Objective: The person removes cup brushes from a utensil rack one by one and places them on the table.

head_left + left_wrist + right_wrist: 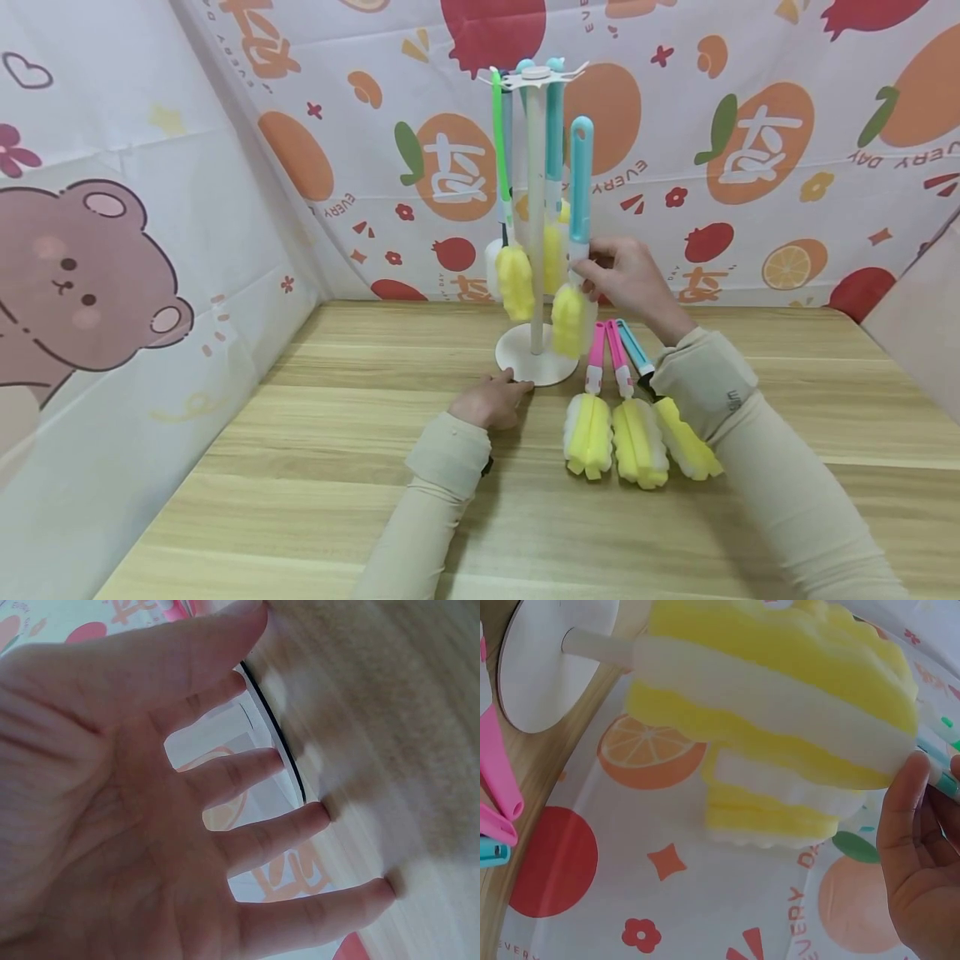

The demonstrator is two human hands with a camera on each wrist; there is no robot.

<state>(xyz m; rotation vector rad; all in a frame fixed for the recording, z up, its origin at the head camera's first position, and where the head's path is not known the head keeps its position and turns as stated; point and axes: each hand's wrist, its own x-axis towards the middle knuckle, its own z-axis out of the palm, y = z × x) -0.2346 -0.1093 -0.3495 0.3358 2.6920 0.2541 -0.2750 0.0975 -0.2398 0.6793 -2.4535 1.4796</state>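
Note:
My right hand [626, 271] pinches a sponge cup brush [581, 183] low on its light-blue handle, by the neck. The brush is upright, its yellow and white sponge head pointing down, close beside the white rack's pole [536, 217]. In the right wrist view that sponge head [780, 697] fills the upper middle. At the rack's round base [551, 371], my left hand [491, 402] rests its fingertips by the near rim; the left wrist view shows its fingers [262, 844] spread and nearly straight. From the hooked top [536, 77] hang several brushes, including a green-handled one [498, 133].
Right of the base, two pink-handled brushes [588, 433] and one blue-handled brush [686, 442] lie side by side on the wooden table [337, 433], sponge heads toward me. A patterned cloth [465, 242] stands behind the table and another cloth [187, 250] along the left.

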